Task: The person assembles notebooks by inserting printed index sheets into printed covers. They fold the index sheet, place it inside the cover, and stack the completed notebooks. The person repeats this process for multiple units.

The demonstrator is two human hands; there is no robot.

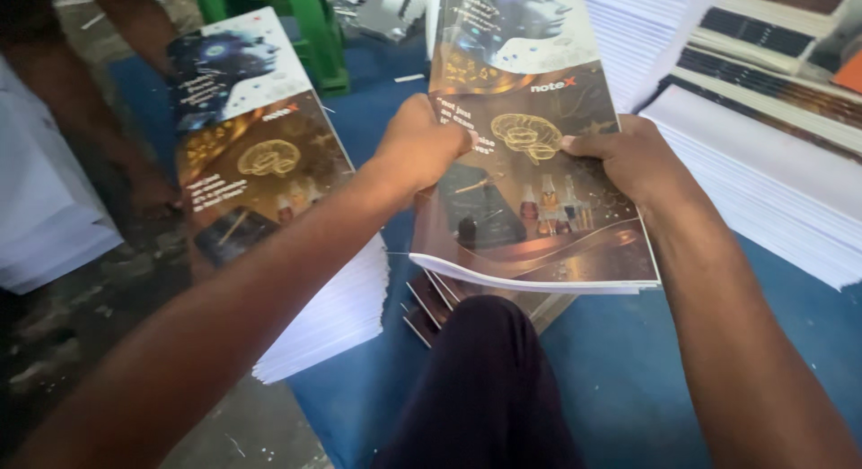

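My left hand (420, 146) and my right hand (628, 155) both grip a thin stack of glossy printed cover sheets (530, 200), dark brown with a brain picture and a pale head at the top. The left hand holds its left edge, the right hand its right edge, thumbs on top. The stack hangs above my knee (489, 361) in dark trousers. More cover sheets (431, 298) fan out beneath it.
A tall pile of the same covers on white paper (269, 191) stands at the left. White page stacks (772, 182) fill the right on a blue sheet (620, 370). A green stool (305, 20) and another person's legs (135, 92) are at the back left.
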